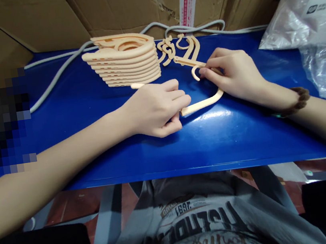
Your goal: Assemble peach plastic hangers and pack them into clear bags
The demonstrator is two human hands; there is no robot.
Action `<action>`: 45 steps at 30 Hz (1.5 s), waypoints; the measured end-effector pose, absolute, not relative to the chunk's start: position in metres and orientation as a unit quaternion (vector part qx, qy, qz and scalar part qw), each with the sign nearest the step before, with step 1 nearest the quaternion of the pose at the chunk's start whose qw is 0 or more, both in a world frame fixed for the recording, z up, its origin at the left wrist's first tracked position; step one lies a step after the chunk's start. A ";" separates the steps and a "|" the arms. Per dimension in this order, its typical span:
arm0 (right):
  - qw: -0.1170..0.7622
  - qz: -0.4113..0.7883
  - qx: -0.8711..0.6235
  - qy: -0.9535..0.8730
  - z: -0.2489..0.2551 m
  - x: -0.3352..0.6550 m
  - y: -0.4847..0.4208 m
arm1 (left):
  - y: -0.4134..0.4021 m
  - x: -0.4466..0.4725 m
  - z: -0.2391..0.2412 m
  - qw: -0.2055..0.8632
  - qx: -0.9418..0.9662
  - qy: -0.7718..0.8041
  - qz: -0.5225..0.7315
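A peach plastic hanger arm (203,103) lies on the blue table (184,147) between my hands. My left hand (156,108) is closed around its left end, thumb and fingers pinching it. My right hand (232,74) grips the other end, fingertips pinching a small peach hook piece (195,71) against it. Behind my left hand stands a stack of finished peach hangers (125,58). Several loose hook pieces (178,49) lie just right of the stack.
Cardboard boxes (104,9) wall the back of the table. A grey cable (56,74) runs along the back left. Clear plastic bags (308,16) pile at the right. A beaded bracelet (295,103) is on my right wrist. The left edge is blurred out.
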State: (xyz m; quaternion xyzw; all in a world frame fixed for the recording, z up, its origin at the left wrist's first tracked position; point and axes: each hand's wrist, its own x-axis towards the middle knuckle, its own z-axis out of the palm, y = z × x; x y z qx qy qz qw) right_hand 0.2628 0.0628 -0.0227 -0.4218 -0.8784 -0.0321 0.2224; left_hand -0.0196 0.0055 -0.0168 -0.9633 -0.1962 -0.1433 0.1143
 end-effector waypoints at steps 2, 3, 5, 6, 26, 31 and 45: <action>0.205 -0.050 -0.413 -0.886 -0.021 0.265 0.063 | 0.010 -0.020 -0.018 0.114 -0.966 -0.181 -0.147; 0.196 -0.060 -0.407 -0.890 -0.020 0.265 0.064 | 0.012 -0.021 -0.019 0.115 -0.966 -0.177 -0.149; 0.186 -0.079 -0.399 -0.894 -0.019 0.267 0.066 | 0.015 -0.021 -0.021 0.117 -0.963 -0.179 -0.164; 0.184 -0.084 -0.403 -0.892 -0.019 0.267 0.067 | 0.016 -0.022 -0.022 0.114 -0.961 -0.182 -0.175; 0.163 -0.028 -0.493 -0.854 -0.021 0.259 0.072 | 0.014 -0.018 -0.025 0.103 -0.950 -0.230 -0.185; 0.148 -0.017 -0.507 -0.849 -0.021 0.258 0.069 | 0.016 -0.020 -0.027 0.099 -0.946 -0.247 -0.184; 0.202 -0.040 -0.444 -0.872 -0.029 0.265 0.075 | 0.008 -0.018 -0.023 0.052 -0.936 -0.287 -0.197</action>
